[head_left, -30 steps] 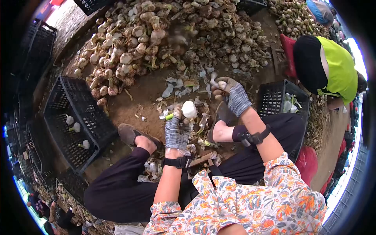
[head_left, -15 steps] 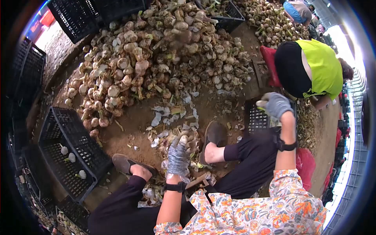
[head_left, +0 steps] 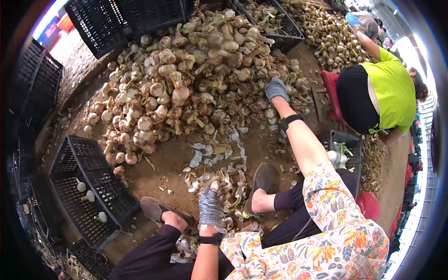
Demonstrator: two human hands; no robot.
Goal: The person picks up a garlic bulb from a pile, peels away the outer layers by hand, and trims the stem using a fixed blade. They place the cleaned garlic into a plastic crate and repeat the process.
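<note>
My right hand [head_left: 276, 88], in a grey knit glove, stretches far forward and rests on the near edge of a big heap of unpeeled garlic bulbs [head_left: 186, 84]; nothing shows in its grip. My left hand [head_left: 210, 206], gloved the same way, hangs low between my knees over a small mound of garlic skins [head_left: 228, 182]. Its fingers are curled, and a small tan tip shows at the fingertips; what it is I cannot make out. A black crate [head_left: 347, 140] at my right holds a few white peeled bulbs [head_left: 337, 156].
A black crate [head_left: 70, 158] on my left holds three peeled bulbs. More black crates [head_left: 121, 18] stand behind the heap. A person in a yellow-green top [head_left: 387, 88] sits at the right by a red cushion [head_left: 331, 93]. My feet [head_left: 263, 179] rest on the dirt floor.
My right hand has left the crate at my right and swung forward and left onto the garlic heap. The left hand has sunk slightly over the skins.
</note>
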